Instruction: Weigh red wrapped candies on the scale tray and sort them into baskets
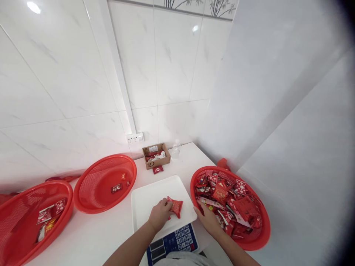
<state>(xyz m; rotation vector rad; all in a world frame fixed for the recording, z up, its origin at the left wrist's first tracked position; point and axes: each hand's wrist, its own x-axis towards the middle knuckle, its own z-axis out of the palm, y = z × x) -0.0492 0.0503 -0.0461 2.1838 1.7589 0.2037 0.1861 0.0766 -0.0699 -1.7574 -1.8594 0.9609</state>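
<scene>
My left hand [161, 214] is over the white tray [144, 195] of a weighing scale, its fingers closed on the left end of a red wrapped snack packet [176, 207]. A bit of red shows under those fingers; what it is I cannot make out. At the near-left rim of a red plastic basket [264, 236] is my right hand [208, 218], fingers apart, with no packet visible in it. Many red and patterned packets [222, 194] fill that basket. Below the tray, the scale's blue keypad [181, 238] is partly covered by my left forearm and clothing.
Another red basket [94, 173] stands left of the tray with a few small packets, and one more basket [62, 188] sits farther left. Behind the tray are a small cardboard box [159, 162], a red packet [158, 169] and a clear bottle [176, 150], near the tiled wall.
</scene>
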